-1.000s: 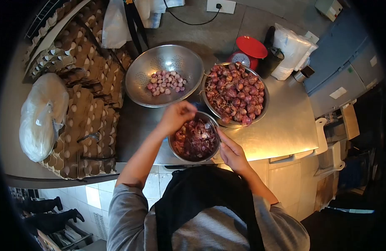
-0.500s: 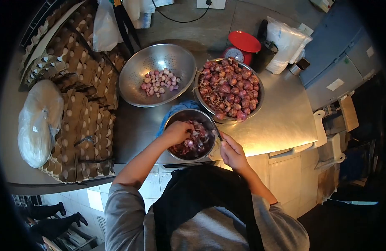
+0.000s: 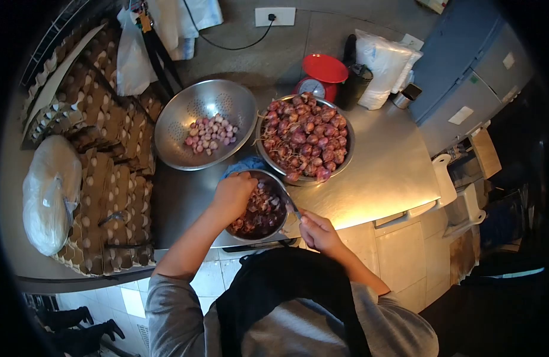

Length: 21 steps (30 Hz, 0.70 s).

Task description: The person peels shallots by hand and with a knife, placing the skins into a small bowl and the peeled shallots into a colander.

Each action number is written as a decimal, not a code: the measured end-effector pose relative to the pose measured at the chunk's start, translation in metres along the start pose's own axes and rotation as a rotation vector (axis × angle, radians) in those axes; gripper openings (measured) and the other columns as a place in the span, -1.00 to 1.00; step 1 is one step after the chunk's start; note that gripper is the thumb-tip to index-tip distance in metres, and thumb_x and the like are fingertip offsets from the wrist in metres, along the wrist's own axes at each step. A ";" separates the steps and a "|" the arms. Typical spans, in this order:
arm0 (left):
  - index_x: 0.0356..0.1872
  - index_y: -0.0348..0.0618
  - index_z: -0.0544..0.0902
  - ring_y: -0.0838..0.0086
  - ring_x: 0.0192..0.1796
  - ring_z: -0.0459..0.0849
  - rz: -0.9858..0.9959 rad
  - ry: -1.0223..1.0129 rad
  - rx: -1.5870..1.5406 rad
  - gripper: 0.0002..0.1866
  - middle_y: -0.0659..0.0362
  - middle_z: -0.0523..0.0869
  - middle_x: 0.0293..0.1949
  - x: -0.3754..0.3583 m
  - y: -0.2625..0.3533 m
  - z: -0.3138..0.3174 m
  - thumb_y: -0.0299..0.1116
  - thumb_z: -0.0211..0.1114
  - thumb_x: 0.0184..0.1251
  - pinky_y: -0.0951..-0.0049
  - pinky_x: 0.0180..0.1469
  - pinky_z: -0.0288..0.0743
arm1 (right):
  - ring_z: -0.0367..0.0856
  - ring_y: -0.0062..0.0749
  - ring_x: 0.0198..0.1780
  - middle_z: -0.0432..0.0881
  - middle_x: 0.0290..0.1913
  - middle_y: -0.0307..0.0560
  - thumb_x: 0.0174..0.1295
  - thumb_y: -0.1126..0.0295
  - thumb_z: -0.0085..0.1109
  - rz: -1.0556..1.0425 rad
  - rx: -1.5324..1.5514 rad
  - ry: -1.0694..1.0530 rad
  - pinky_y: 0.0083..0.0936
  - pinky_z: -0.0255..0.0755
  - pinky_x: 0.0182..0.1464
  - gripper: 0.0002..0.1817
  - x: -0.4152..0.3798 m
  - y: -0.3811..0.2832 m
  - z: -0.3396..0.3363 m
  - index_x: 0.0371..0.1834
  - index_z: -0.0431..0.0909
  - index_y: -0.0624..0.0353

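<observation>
Steel bowl [image 3: 258, 238] of shallots [image 3: 267, 208] lies between the nearer left hand [image 3: 236, 193], curled over its rim with any hold hidden, and the right hand [image 3: 319, 232], wrapped round a knife [image 3: 295, 207] slanting bowlward.

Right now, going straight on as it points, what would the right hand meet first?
The right hand, knife leading, would probably meet the small bowl's right rim, though depth is unclear.
</observation>
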State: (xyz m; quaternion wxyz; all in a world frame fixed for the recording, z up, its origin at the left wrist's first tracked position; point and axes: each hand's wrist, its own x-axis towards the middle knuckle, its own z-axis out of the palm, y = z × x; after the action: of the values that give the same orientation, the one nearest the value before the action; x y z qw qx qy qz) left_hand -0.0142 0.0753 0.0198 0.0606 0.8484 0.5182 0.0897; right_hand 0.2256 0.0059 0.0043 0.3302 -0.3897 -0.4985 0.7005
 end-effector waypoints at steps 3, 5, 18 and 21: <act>-0.42 -0.17 0.59 0.16 -0.27 0.61 -0.056 0.112 -0.136 -0.92 0.06 0.58 -0.36 0.018 0.011 -0.004 -0.49 0.17 0.03 0.23 -0.24 0.49 | 0.12 -0.70 -0.71 0.17 -0.73 -0.38 0.38 0.22 -0.22 -0.018 0.043 0.004 -0.74 0.02 -0.64 -0.52 -0.007 -0.002 -0.007 0.28 0.20 0.24; -0.41 -0.16 0.59 0.15 -0.27 0.61 -0.063 0.184 -0.191 -0.93 0.07 0.59 -0.34 0.042 0.021 -0.007 -0.45 0.18 0.06 0.24 -0.24 0.49 | 0.11 -0.70 -0.71 0.17 -0.73 -0.38 0.37 0.22 -0.21 -0.040 0.072 0.030 -0.74 0.01 -0.64 -0.53 -0.012 -0.001 -0.015 0.27 0.22 0.24; -0.01 -0.13 0.49 0.28 -0.08 0.57 -0.203 0.231 -0.747 -0.64 0.07 0.58 -0.13 0.127 0.050 0.046 -0.36 0.27 0.13 0.39 -0.06 0.41 | 0.08 -0.70 -0.74 0.15 -0.73 -0.38 0.36 0.19 -0.19 -0.015 0.133 0.104 -0.74 -0.04 -0.68 -0.52 -0.037 -0.005 -0.072 0.26 0.23 0.20; 0.08 -0.14 0.43 0.44 -0.04 0.53 -0.280 0.338 -1.436 -0.68 0.17 0.57 -0.08 0.094 0.044 0.039 -0.46 0.10 0.30 0.46 0.02 0.35 | 0.12 -0.69 -0.73 0.16 -0.74 -0.36 0.36 0.25 -0.18 -0.033 0.142 0.114 -0.73 0.03 -0.68 -0.50 -0.025 0.000 -0.071 0.33 0.12 0.18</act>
State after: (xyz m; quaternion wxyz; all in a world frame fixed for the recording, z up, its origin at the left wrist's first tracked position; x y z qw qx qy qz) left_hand 0.0748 0.1386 -0.0006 0.5296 0.5010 0.4377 0.5262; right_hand 0.2996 0.0159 -0.0046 0.3963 -0.3965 -0.4342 0.7051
